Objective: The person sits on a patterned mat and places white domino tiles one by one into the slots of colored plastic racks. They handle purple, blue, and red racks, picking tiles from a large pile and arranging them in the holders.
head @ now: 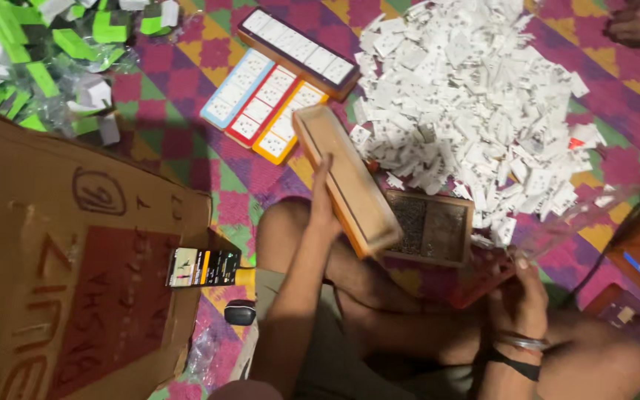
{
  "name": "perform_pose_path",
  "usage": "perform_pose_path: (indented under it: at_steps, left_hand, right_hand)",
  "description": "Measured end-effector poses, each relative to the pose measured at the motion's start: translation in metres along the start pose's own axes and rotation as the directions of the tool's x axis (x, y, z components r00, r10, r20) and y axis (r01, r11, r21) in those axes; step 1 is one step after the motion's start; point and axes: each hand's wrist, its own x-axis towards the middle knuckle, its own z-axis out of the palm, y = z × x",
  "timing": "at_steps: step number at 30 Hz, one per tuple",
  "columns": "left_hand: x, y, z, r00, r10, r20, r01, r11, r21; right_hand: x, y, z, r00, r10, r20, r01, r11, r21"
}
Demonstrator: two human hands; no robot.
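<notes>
The person's bent knees filled the lower frame, with a cardboard box (75, 281) close at the left. The left hand (325, 196) gripped a long orange wooden tray (346, 181), tilted above the patterned mat (209, 59). The right hand (524, 292) closed around a reddish piece (483, 278), its shape too dim to tell. A mesh-bottomed wooden frame (431, 228) lay just beside the tray, near a heap of white plastic parts (468, 96).
</notes>
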Motion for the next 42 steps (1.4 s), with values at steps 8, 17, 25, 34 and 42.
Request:
perform_pose_path:
  at_steps: [8, 17, 25, 34, 42]
  left_hand:
    - [0.123, 0.13, -0.03, 0.905, 0.34, -0.256, -0.248, 0.91, 0.332]
    - [0.136, 0.165, -0.032, 0.674, 0.6, -0.431, 0.155, 0.456, 0.876]
    - [0.159, 0.158, -0.029, 0.637, 0.71, -0.301, 0.082, 0.326, 0.942]
    - [0.158, 0.134, -0.039, 0.659, 0.709, -0.251, -0.171, 0.467, 0.868]
    - [-0.016, 0.035, 0.006, 0.884, -0.306, 0.352, 0.23, 0.942, 0.243]
  right_hand:
    - [-0.002, 0.02, 0.011, 0.985, 0.12, -0.127, -0.126, 0.991, -0.042]
    - [0.0, 0.03, 0.013, 0.982, 0.119, -0.144, -0.14, 0.979, -0.148]
    - [0.001, 0.038, -0.002, 0.983, 0.151, -0.104, -0.171, 0.958, -0.23]
    - [0.001, 0.041, 0.019, 0.989, 0.09, -0.114, -0.126, 0.924, -0.36]
    - [-0.03, -0.017, 0.116, 0.777, -0.365, 0.513, 0.488, -0.165, -0.857]
